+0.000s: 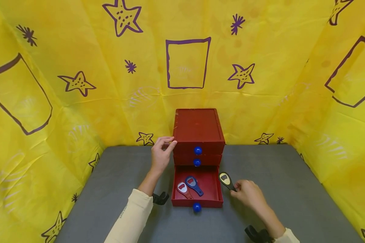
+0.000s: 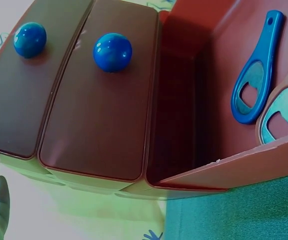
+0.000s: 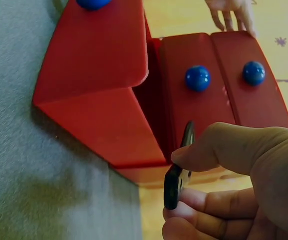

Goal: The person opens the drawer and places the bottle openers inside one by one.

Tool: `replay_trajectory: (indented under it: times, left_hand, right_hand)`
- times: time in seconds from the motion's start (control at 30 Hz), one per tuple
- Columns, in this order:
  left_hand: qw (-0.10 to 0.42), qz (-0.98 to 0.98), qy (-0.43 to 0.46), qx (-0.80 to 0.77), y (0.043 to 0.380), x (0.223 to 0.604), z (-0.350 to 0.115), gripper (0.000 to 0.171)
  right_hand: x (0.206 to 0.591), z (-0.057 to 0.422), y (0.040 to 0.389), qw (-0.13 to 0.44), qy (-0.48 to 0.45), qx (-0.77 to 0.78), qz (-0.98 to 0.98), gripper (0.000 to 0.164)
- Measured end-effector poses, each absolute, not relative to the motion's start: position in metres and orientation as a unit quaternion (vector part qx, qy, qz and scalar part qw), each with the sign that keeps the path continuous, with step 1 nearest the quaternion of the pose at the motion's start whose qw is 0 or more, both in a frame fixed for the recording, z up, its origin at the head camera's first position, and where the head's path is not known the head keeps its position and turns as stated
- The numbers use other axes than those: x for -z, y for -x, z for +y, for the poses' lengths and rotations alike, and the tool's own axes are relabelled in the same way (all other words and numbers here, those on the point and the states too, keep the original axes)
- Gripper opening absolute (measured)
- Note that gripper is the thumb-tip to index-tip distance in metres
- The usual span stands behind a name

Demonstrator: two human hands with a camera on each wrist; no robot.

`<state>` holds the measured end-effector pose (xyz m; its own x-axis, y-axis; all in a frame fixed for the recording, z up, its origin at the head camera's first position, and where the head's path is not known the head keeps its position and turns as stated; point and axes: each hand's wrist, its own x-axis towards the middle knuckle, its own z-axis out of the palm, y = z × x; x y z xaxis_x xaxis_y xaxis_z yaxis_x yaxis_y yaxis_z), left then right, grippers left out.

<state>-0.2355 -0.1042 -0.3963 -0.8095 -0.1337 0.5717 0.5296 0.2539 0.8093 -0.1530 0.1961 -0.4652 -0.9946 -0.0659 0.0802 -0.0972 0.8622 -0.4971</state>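
Note:
A red drawer box (image 1: 199,125) with three blue-knobbed drawers stands on the table, its bottom drawer (image 1: 211,201) pulled out. Inside that drawer lie a blue bottle opener (image 1: 198,189) and a red bottle opener (image 1: 188,195), side by side toward the left. My right hand (image 1: 250,194) pinches a black bottle opener (image 1: 230,185) by its handle end, between thumb and fingers. Its head, with a pale yellow face, points at the drawer's right wall. My left hand (image 1: 160,156) touches the box's upper left edge; its fingers (image 3: 228,20) lie fairly straight there in the right wrist view.
The grey table (image 1: 292,189) extends to both sides of the drawer box. Yellow sheeting (image 1: 188,20) with purple drawings rises behind and at both sides. A black strap (image 1: 160,198) sits at the left wrist, another black strap (image 1: 257,233) at the right.

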Motion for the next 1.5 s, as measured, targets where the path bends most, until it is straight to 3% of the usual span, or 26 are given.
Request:
replay_trajectory:
  times: [0.43, 1.17, 1.5]
  left_hand:
    - [0.277, -0.74, 0.128, 0.599, 0.236, 0.397, -0.104, 0.022]
    - [0.287, -0.739, 0.122, 0.598, 0.236, 0.399, -0.102, 0.021]
    - [0.283, -0.738, 0.126, 0.6, 0.237, 0.398, -0.102, 0.022]
  right_hand:
    - [0.463, 0.172, 0.17, 0.035, -0.072, -0.254, -0.964, 0.022]
    - [0.474, 0.121, 0.193, 0.001, -0.104, -0.216, -0.971, 0.04]
    - [0.48, 0.108, 0.2, -0.012, -0.095, -0.186, -0.978, 0.019]
